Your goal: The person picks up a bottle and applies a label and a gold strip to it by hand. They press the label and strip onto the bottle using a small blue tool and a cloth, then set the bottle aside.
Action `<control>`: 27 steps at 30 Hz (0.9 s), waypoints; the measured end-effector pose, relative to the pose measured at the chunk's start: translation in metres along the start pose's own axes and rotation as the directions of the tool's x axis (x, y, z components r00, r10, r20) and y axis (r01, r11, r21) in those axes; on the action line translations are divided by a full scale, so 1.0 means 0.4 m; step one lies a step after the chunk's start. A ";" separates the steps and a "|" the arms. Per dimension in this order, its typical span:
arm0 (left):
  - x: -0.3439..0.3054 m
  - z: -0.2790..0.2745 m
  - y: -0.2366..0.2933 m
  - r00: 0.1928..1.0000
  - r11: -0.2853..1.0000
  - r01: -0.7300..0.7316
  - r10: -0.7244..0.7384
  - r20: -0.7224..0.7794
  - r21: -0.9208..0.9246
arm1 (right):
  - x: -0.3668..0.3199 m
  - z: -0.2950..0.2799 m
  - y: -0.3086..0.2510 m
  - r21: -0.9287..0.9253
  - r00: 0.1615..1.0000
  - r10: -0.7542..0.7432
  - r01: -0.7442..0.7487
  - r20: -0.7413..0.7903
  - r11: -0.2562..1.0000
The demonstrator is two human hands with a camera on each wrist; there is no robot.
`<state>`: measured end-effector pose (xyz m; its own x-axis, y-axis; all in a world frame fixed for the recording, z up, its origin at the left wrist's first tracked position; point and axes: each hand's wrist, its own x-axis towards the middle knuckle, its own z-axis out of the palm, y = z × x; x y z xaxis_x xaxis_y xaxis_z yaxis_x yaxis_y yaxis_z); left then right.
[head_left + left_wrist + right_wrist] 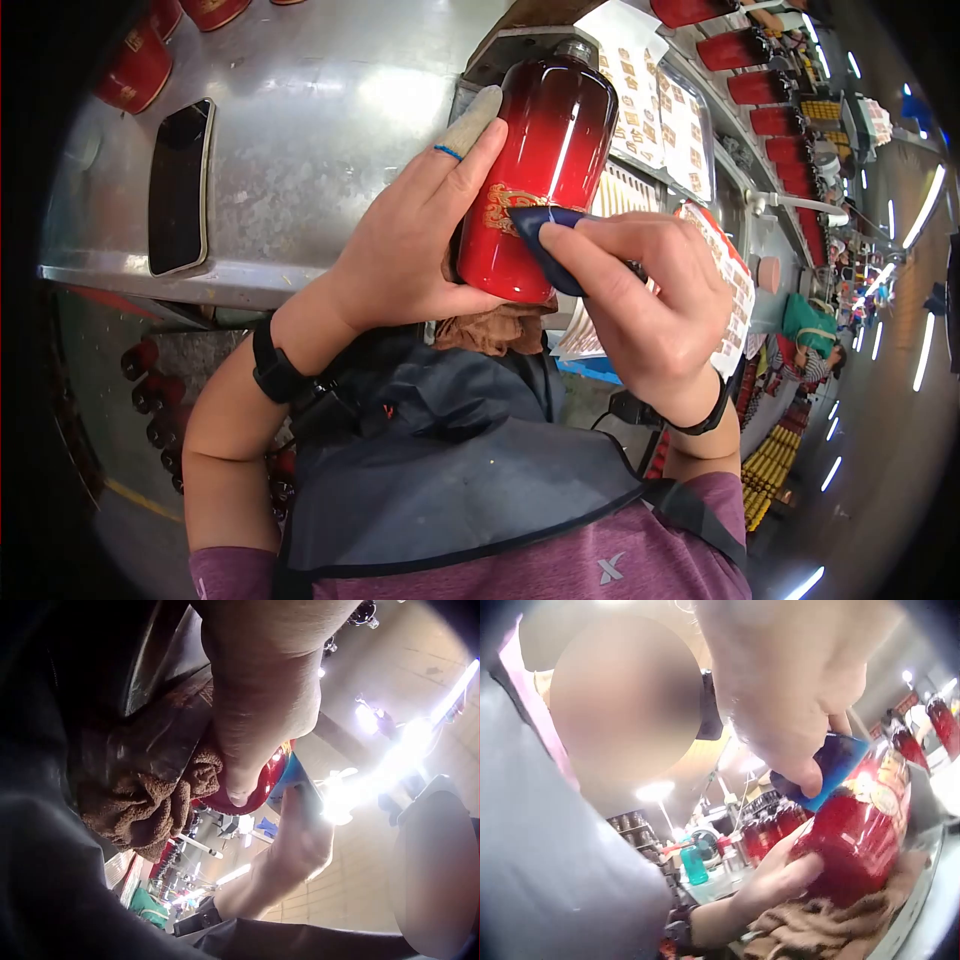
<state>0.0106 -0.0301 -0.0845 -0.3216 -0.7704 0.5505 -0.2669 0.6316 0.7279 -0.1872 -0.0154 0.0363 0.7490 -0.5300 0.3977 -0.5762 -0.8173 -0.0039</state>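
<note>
A glossy bottle (560,120), red fading to black at the shoulder, lies tilted with its neck pointing away from me. My left hand (405,230) grips it, fingers along its left side and thumb (238,796) at its base. A pale finger cot (470,125) with a blue band covers one of those fingers. Between thumb and fingers, my right hand (665,290) pinches a thin, bendy dark blue scraper (545,235). Its edge presses against the bottle by a gold ornamental decal (497,207), partly covering it. Brown cloth (139,810) lies beneath the bottle's base.
A phone (180,190) lies on the metal table (290,130) at left. Sheets of gold decals (685,125) are behind the bottle to the right. More red bottles (775,120) line the right side, and red containers (138,70) stand at the far left.
</note>
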 end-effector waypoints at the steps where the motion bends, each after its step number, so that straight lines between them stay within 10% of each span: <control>1: 0.001 -0.001 0.001 1.000 1.000 -0.002 0.002 0.002 -0.002 | 0.004 -0.002 -0.004 0.001 1.000 -0.003 0.003 0.008 1.000; 27: -0.015 -0.001 -0.008 0.998 1.000 0.007 -0.005 0.059 -0.030 | -0.038 -0.010 -0.014 0.188 0.991 0.123 -0.130 0.047 0.974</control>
<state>0.0137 -0.0273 -0.0899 -0.3732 -0.7671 0.5218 -0.2413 0.6234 0.7438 -0.1967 -0.0019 0.0340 0.6870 -0.6364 0.3506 -0.5966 -0.7695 -0.2277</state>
